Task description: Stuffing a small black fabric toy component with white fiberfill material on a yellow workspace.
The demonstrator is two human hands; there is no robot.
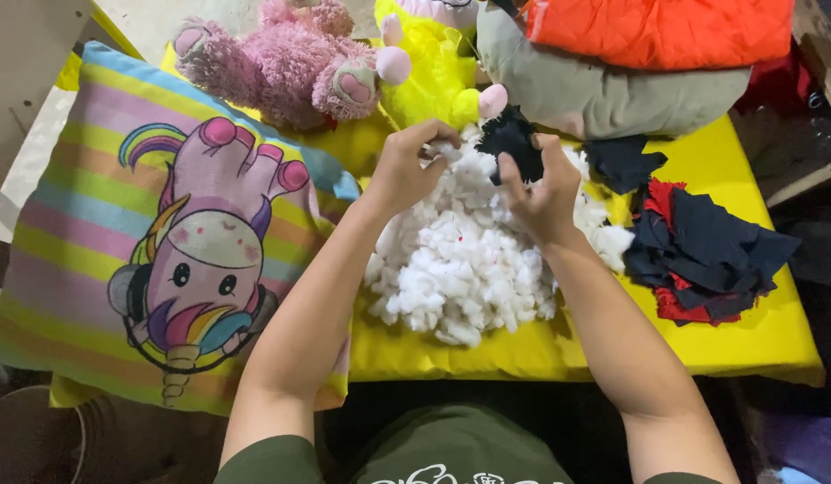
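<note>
The left hand (408, 168) pinches a tuft off the top of the white stuffing heap (465, 260), fingers closed on the fluff. The right hand (543, 193) grips a small black fabric piece (512, 142) just above the same heap. The lumpy, cottony stuffing lies on a yellow cloth (747, 336). A striped unicorn pillow (155, 242) sits left, shaggy pink (285, 63) and yellow (429, 76) plush toys behind, and dark blue and red fabric scraps (702, 260) right.
</note>
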